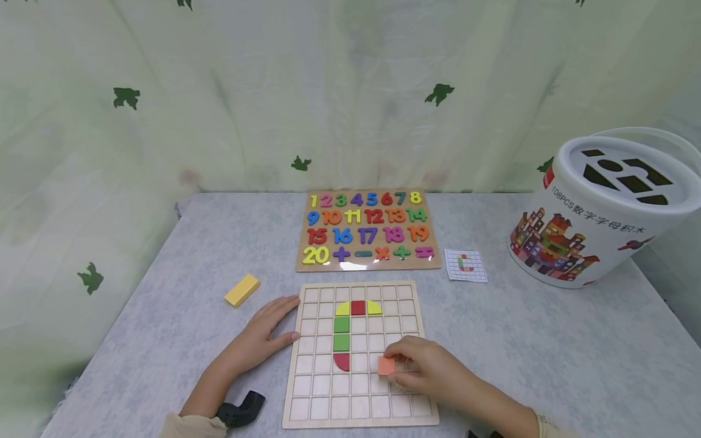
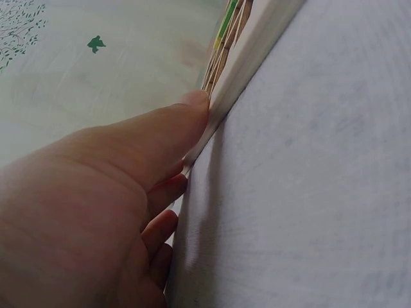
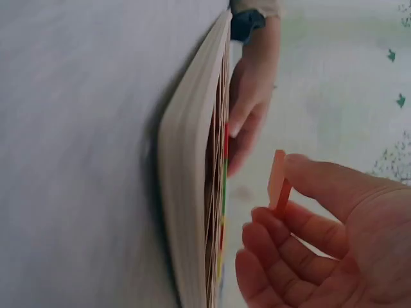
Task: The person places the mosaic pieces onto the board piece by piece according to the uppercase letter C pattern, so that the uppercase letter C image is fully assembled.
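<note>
Presently pinched in the right hand (image 1: pixel 432 365): an orange tile (image 1: pixel 386 365), thumb and curled fingers on it, held just above the grid board (image 1: pixel 306 389), at about four o'clock from the red half-round (image 1: pixel 342 362) ending the coloured column. Left hand (image 1: pixel 263 334) flat, fingers straight, pressed to the board's nine o'clock edge. Placing step, seemingly midway; next, probably lowering the tile square into one cell. Farther out: pattern card (image 1: pixel 465 265) at one o'clock, number puzzle (image 1: pixel 368 230) at twelve, yellow block (image 1: pixel 241 290) at ten, bucket (image 1: pixel 597 213) at two.

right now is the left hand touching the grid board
Touching. The left wrist view shows the left hand with its thumb pressed against the edge of the grid board, no gap between them.
</note>
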`<move>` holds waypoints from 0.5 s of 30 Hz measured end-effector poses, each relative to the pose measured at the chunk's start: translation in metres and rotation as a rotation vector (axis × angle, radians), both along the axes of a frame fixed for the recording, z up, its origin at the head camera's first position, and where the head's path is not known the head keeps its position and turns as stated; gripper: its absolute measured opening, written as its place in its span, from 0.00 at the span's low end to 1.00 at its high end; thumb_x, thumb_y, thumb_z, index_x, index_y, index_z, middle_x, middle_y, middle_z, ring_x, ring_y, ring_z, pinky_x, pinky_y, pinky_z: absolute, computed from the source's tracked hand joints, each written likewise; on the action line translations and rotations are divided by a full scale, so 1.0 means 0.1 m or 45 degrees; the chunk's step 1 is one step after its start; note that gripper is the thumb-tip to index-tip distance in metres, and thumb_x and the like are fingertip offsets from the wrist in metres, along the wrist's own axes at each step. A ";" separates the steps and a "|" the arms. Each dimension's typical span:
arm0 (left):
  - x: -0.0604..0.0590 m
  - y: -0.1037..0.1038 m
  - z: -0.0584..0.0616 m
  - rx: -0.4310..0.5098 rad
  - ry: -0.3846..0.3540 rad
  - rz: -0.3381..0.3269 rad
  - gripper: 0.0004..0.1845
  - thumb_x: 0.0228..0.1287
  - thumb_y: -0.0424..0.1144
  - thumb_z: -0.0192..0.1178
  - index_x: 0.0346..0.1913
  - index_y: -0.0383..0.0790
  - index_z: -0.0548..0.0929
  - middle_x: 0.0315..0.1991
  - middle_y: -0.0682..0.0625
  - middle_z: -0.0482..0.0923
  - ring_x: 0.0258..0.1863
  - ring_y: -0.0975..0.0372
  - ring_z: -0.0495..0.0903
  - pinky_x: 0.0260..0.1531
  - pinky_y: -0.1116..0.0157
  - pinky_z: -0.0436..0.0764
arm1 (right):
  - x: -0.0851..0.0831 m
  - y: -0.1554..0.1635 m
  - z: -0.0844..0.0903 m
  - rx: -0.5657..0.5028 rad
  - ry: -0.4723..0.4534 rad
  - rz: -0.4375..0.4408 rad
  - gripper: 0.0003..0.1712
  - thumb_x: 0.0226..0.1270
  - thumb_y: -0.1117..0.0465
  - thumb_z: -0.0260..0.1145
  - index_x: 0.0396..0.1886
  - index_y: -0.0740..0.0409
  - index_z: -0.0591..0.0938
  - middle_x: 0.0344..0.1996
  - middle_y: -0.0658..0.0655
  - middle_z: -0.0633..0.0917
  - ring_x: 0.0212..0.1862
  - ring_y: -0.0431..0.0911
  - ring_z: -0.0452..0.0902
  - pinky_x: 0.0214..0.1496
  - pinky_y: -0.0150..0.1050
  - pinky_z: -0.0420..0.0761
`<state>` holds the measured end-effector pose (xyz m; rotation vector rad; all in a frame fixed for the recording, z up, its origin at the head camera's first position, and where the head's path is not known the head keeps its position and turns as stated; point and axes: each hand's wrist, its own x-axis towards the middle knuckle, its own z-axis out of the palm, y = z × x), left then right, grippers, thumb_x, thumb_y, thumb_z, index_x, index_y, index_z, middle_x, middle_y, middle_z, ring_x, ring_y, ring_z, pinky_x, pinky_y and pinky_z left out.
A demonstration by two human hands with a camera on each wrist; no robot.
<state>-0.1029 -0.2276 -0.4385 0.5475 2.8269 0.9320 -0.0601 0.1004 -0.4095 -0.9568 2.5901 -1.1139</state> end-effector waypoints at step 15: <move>0.00 0.01 0.00 -0.025 0.004 0.016 0.33 0.50 0.57 0.51 0.60 0.54 0.56 0.59 0.58 0.52 0.59 0.61 0.47 0.54 0.53 0.52 | -0.11 -0.32 -0.18 0.104 0.171 0.010 0.16 0.50 0.46 0.59 0.39 0.43 0.75 0.32 0.38 0.71 0.34 0.32 0.65 0.36 0.27 0.69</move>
